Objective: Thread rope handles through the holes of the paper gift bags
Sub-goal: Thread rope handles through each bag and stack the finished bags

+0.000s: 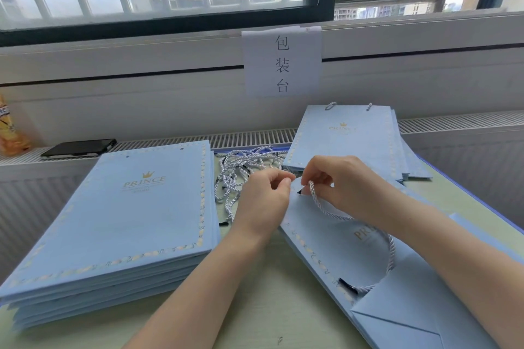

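On the flat bag (334, 238), the right hand (340, 184) pinches the rope (323, 208) near its black tip, at the bag's top edge. The left hand (263, 195), fingers curled, pinches that edge beside the tip.

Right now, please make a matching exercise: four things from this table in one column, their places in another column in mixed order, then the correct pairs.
Things:
1. stack of bags without handles
2. loose rope handles
3. finished bags
4. black phone

Places:
A. far right, under the paper sign
B. near left of the table
C. on the radiator ledge, far left
D. centre, beyond the left hand

Pairs: 1-B, 2-D, 3-A, 4-C
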